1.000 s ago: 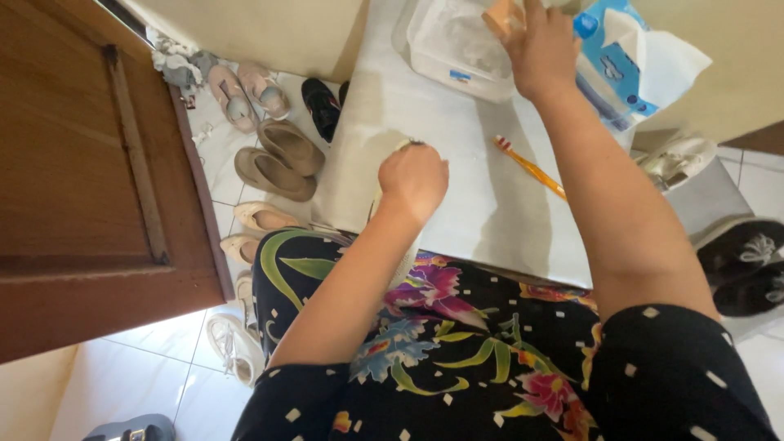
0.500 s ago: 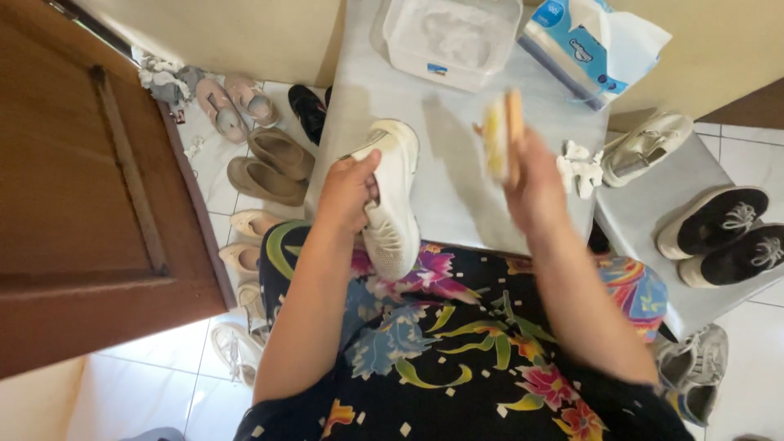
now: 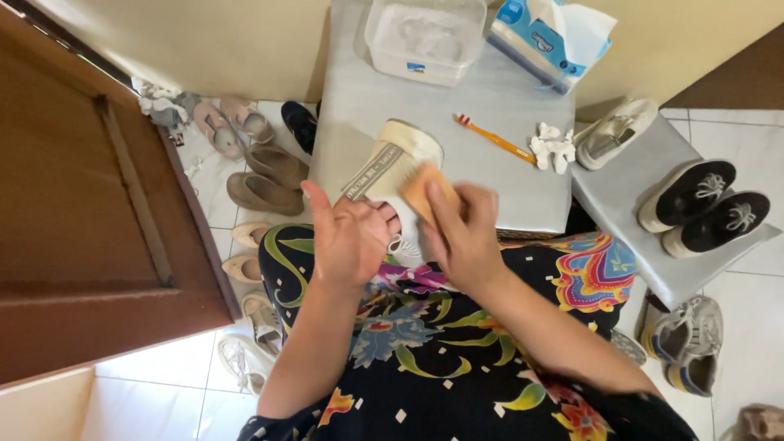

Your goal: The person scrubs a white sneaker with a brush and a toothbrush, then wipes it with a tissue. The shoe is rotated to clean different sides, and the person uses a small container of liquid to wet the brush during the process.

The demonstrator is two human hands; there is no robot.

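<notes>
My left hand (image 3: 347,237) grips a white sneaker (image 3: 390,167) at its near end, holding it tilted with the sole side up over the edge of a grey table (image 3: 490,175). My right hand (image 3: 464,233) holds a wooden scrub brush (image 3: 423,189) pressed against the sneaker's side. Both hands sit above my lap, which is covered by a dark floral garment (image 3: 441,343).
On the table lie an orange toothbrush (image 3: 494,139), a crumpled white cloth (image 3: 552,147), a white plastic tub (image 3: 426,37) and a blue tissue pack (image 3: 547,37). More shoes sit on a lower grey stand (image 3: 702,204) at right and on the floor (image 3: 261,175) beside a brown door (image 3: 90,237).
My right hand came back from the tub with the brush and now presses it onto the sneaker. My left hand turned the sneaker and drew it toward my lap.
</notes>
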